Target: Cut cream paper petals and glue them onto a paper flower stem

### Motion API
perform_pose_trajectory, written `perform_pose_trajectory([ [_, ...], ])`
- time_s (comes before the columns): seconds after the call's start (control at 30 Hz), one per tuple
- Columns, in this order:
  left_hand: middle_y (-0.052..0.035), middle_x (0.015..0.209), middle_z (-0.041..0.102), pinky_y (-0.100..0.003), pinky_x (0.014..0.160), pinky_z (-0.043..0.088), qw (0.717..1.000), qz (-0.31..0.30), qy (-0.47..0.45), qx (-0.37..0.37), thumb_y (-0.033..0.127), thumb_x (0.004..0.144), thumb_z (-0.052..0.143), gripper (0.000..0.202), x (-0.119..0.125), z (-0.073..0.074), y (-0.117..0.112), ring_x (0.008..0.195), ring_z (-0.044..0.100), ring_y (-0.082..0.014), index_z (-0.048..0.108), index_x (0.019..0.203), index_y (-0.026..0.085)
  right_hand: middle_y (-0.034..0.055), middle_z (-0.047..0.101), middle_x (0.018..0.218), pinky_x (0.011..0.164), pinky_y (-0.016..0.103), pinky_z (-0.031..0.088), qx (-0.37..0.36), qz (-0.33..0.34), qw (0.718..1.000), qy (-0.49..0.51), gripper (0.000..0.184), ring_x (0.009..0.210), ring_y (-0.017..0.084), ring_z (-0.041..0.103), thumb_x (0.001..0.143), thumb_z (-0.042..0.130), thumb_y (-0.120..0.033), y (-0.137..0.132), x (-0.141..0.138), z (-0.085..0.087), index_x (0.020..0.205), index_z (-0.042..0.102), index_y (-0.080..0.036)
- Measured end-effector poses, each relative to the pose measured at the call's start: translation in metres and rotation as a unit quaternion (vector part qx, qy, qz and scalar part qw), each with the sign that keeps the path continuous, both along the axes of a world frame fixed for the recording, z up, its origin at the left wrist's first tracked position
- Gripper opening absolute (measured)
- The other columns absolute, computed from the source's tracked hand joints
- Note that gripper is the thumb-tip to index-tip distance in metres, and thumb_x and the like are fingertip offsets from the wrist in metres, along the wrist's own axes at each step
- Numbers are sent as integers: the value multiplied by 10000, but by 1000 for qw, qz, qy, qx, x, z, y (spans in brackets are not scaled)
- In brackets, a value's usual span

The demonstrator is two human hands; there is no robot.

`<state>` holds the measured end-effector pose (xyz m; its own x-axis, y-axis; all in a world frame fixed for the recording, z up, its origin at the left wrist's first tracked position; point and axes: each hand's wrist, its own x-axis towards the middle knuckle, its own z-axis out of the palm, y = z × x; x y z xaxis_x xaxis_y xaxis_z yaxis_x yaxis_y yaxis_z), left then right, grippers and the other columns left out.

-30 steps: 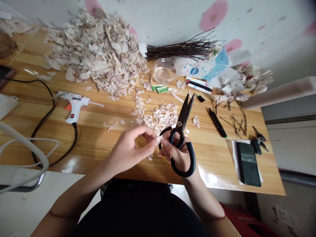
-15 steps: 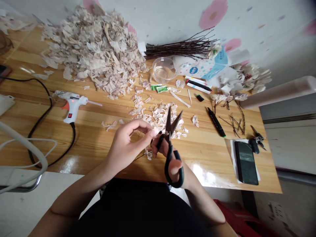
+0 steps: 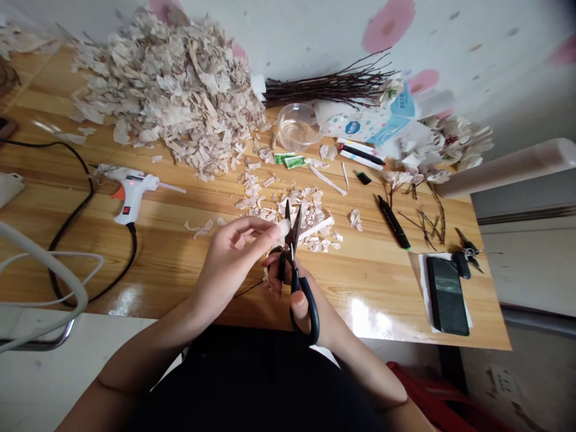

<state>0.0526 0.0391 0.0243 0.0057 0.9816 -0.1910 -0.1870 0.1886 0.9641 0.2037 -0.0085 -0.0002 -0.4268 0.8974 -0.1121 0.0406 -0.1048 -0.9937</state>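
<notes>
My left hand (image 3: 229, 261) pinches a small pale scrap (image 3: 283, 227) between thumb and fingertips, holding it up over the wooden table (image 3: 189, 264). My right hand (image 3: 297, 294) grips black scissors (image 3: 294, 264) by their handles. The blades point away from me and stand slightly apart around the scrap's edge. Just beyond the blades lies a small heap of cut pale pieces (image 3: 297, 216).
A big pile of pale husk-like scraps (image 3: 166, 96) fills the back left. A white glue gun (image 3: 130, 192) with black cord lies left. A clear bowl (image 3: 297, 126), dark twigs (image 3: 333, 90), markers (image 3: 393, 222), a phone (image 3: 445, 294) and keys (image 3: 468, 255) are to the right.
The scissors swung from pointing up-right to pointing straight away, and their blades came to the scrap held by my left hand. The right hand moved left and nearer to me.
</notes>
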Motion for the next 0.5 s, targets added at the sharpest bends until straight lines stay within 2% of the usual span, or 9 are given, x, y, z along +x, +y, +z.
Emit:
perform_pose_trajectory([
  [0.1, -6, 804, 723, -230, 718, 515, 1000, 1, 13, -3, 300, 782, 749, 105, 0, 1, 0, 805, 664, -154, 712, 784, 202, 12, 447, 792, 743, 377, 471, -5, 16, 1000, -8, 672, 688, 184, 438, 846, 369, -774, 1, 2, 2, 1161, 463, -189],
  [0.3, -1, 816, 726, -231, 758, 512, 1000, 5, 8, 6, 286, 777, 754, 85, 0, 1, 0, 820, 665, -149, 713, 785, 212, 8, 443, 783, 685, 339, 439, -5, 32, 999, -21, 675, 676, 174, 432, 846, 348, -781, 4, 3, 8, 1125, 471, -179],
  [0.5, -16, 814, 731, -257, 757, 524, 999, 4, 38, 3, 324, 767, 757, 133, -2, 1, 0, 818, 673, -168, 716, 777, 198, -13, 415, 725, 658, 328, 476, -42, 28, 999, -13, 679, 630, 158, 401, 813, 372, -804, 3, 4, 5, 1071, 503, -190],
])
